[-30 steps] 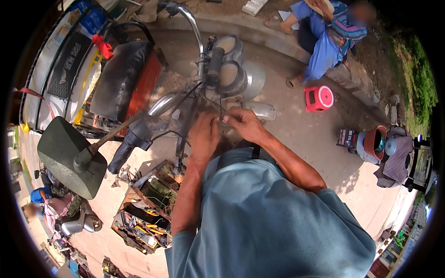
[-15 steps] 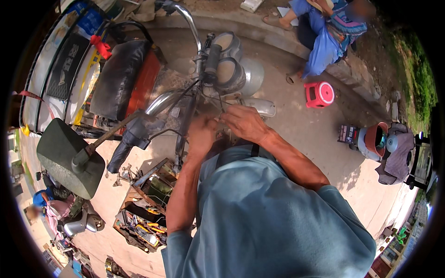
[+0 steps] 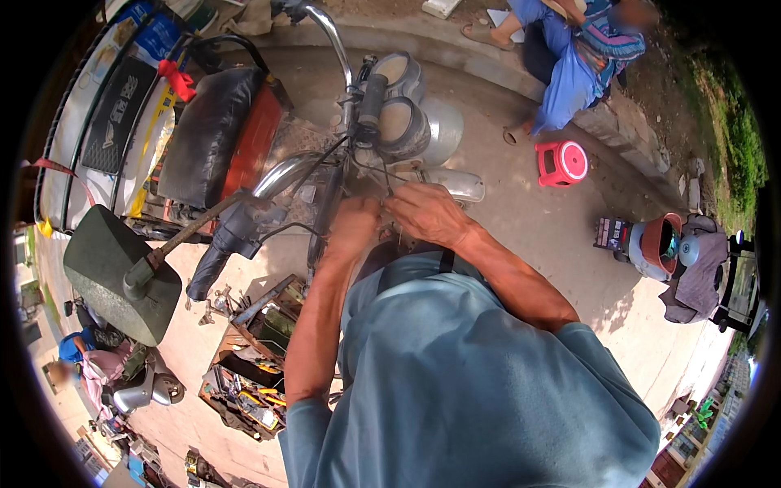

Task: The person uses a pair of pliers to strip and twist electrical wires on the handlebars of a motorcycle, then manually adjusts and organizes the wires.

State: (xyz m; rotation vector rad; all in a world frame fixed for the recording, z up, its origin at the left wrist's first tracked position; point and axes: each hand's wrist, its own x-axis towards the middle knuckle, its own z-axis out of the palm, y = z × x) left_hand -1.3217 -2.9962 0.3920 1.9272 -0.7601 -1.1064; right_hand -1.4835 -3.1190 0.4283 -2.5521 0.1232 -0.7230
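Observation:
My right hand [image 3: 431, 215] is closed, its fingertips pinched round the lower end of a thin black cable [image 3: 386, 172] that hangs from the handlebar. Close beside it, my left hand [image 3: 355, 226] is slightly blurred, with curled fingers; whatever they hold is too small to make out. Both hands are in front of my waist, at the front of a cargo tricycle. Its chrome handlebar [image 3: 331, 37] carries black grips, and two round headlamps [image 3: 404, 130] sit just beyond my hands. A silver front mudguard [image 3: 455, 185] lies past my right hand.
A large mirror [image 3: 122, 272] juts out at left, near the black seat [image 3: 213, 122]. An open toolbox [image 3: 244, 382] full of tools stands by my left forearm. At right are a red stool [image 3: 561, 163] and a bucket [image 3: 669, 244]. A person [image 3: 561, 89] sits on the kerb.
My left hand and forearm have shifted slightly left and away from the right hand. The right hand stays almost in place at the cable.

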